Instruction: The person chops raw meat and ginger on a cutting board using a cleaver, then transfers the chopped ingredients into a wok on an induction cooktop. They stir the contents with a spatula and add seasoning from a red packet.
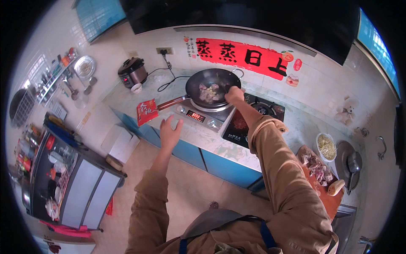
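A dark wok (196, 81) with a wooden handle sits on an induction cooker (203, 117) whose red display is lit. Pieces of meat (209, 95) and small pale bits lie in the bottom of the wok. My right hand (235, 94) is curled at the wok's right rim; a dark shape shows by its fingers, but I cannot tell whether it holds a utensil. Below the wok handle (173, 103), my left hand (170, 131) is empty, its fingers spread. A red packet (147, 112) covers the end of that handle.
A gas hob (238, 127) adjoins the cooker on the right. Beyond it are a cutting board (328, 201) with chopped pieces and a bowl of sprouts (326, 147). An electric cooker (132, 73) and a small white cup (136, 88) stand at the back left.
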### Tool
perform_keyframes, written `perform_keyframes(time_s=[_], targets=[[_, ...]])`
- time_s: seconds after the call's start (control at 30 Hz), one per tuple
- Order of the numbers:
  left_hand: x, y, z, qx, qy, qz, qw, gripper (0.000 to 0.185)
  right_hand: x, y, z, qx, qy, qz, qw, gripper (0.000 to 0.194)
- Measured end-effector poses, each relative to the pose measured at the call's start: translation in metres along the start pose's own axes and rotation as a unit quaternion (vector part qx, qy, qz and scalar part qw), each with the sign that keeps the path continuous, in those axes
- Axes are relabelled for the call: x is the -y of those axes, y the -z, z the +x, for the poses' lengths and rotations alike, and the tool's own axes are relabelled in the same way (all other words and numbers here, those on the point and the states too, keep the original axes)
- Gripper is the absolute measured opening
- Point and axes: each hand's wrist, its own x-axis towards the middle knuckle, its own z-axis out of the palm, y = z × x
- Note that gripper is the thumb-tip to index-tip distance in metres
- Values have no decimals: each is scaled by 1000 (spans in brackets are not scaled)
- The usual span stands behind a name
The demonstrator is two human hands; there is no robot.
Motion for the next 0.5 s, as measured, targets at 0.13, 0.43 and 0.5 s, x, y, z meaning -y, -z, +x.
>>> perform_keyframes(time_s=[0.13, 0.43, 0.5], targets=[[-1, 10, -53, -5, 39, -12, 999, 48, -14, -10, -12, 21, -173, 386, 906, 14], [-122, -60, -124, -14, 17, -151, 988, 21, -168, 65, -271, 20, -119, 677, 726, 7], [-169, -98, -146, 19, -7, -195, 981, 18, -204, 89, -342, -32, -157, 627, 762, 5]])
